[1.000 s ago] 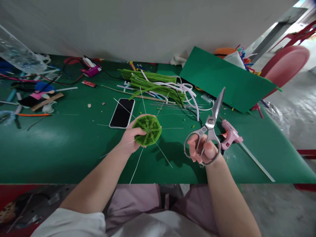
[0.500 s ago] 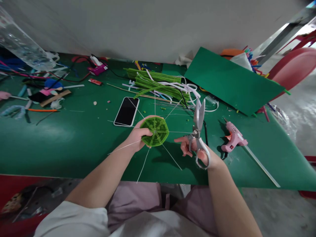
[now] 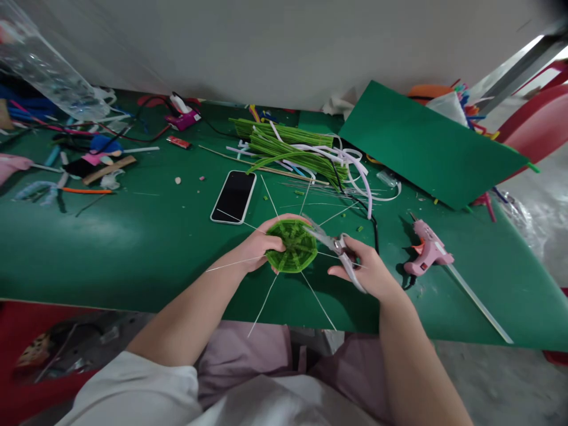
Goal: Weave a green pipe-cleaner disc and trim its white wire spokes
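Octagonal woven disc (image 3: 298, 253), one, green, fuzzy in texture; concentric bands crossed by raised ribs running outward from the middle. Eight thin, pale wire spokes (image 3: 318, 301) project past its rim, unequal in visible length. Location: above the green tabletop (image 3: 168, 260), in the left hand (image 3: 261, 245), thumb across its face, other fingers beneath, clamped on it. Metal scissors (image 3: 338, 244), one pair, in the right hand (image 3: 370, 269), fingers closed around the handles; blades overlap the disc's upper right rim, contact unclear.

Craft workshop: glue gun (image 3: 431, 244), pipe cleaners (image 3: 271, 144)
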Demonstrator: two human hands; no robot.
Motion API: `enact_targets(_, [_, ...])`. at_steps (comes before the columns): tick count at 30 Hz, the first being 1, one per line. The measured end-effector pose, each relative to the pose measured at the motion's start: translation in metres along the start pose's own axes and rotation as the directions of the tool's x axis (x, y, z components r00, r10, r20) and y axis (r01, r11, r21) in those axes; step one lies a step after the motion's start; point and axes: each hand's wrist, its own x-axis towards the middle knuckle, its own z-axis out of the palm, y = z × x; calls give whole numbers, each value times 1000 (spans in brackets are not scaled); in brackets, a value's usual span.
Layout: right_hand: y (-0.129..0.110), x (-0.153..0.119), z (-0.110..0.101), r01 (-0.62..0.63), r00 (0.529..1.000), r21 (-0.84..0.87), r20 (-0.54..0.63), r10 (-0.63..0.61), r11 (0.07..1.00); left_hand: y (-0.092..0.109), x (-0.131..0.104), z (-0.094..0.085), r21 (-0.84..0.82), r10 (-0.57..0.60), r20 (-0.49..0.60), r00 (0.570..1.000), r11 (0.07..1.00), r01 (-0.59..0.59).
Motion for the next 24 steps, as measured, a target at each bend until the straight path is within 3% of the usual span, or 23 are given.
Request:
enact_targets(7, [0, 1, -2, 26, 966, -201, -246, -76, 979, 2, 1, -4, -13, 129, -109, 986, 991, -131])
enact_targets(12, [8, -4, -15, -30, 942, -262, -330, -60, 965, 7, -3, -7, -26, 197, -108, 975, 979, -201])
enact_targets(16, [15, -6, -19, -51, 937, -277, -345, -50, 960, 8, -3, -8, -30, 271, -64, 960, 961, -274])
enact_targets(24, [15, -5, -14, -62, 956, -313, -290, -33, 948, 2, 0, -9, 8, 217, -58, 974, 976, -217])
